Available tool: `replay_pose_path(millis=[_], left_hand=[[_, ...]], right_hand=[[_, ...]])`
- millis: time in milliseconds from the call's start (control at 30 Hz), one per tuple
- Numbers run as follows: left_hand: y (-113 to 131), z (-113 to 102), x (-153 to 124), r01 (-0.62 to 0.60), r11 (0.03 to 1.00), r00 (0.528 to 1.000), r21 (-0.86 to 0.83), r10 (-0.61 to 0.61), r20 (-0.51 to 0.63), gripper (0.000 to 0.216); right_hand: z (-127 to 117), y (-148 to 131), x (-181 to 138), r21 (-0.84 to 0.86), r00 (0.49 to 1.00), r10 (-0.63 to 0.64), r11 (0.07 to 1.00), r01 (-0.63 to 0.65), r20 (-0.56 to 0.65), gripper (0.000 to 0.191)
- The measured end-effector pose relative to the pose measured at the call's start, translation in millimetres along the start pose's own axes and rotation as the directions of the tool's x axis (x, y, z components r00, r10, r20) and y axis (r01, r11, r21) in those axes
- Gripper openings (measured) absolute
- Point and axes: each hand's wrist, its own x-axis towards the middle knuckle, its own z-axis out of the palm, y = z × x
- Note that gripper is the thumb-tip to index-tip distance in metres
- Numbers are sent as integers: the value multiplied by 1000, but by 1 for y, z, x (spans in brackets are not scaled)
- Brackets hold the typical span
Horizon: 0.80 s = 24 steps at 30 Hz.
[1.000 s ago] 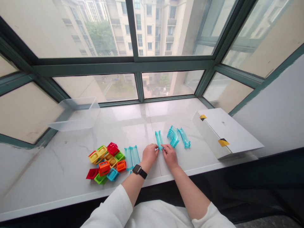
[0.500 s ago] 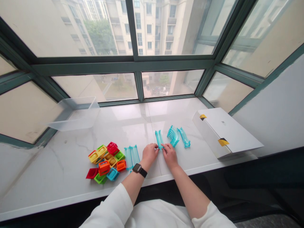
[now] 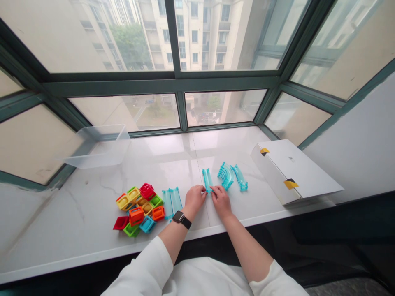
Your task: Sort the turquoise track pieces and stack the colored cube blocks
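Observation:
A straight, clear blue track piece [image 3: 207, 177] lies on the white ledge, its near end between my two hands. My left hand [image 3: 195, 199], with a watch on the wrist, has its fingers closed on the left side of that end. From the right, my right hand [image 3: 221, 200] pinches the same end. Just beyond it sit several curved blue track pieces [image 3: 226, 176] nested together and another straight blue track piece [image 3: 240, 178]. Left of my left hand, straight blue track pieces [image 3: 171, 202] lie side by side, partly hidden by my wrist.
A pile of coloured plastic blocks [image 3: 135, 215] in red, yellow, green, orange and blue lies at the left. Behind it stands a clear plastic bin [image 3: 92, 162]. A white box [image 3: 296, 168] rests at the right, and windows [image 3: 225, 107] border the back of the ledge [image 3: 92, 242].
My hands stay at the near end of the straight track piece with hardly any movement. The whole view has shifted very slightly.

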Motion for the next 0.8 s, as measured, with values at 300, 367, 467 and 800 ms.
replay_pose_path(millis=[300,367,467,800], left_hand=[[-2,1,0,4,1000,1000,-1,-4,1,7],[-3,1,0,5,1000,1000,-3,-5,2,7],[-3,0,0,5,1000,1000,-6,-5,4,8],[-3,1,0,6,1000,1000,-9,-6,5,9]], right_hand=[[0,-1,0,6,1000,-5,1000,5,8,32],[0,-1,0,9,1000,-5,1000,5,10,32],[-1,-1,0,14,1000,-5,1000,5,13,32],[-1,-1,0,13,1000,-5,1000,4,20,31]])
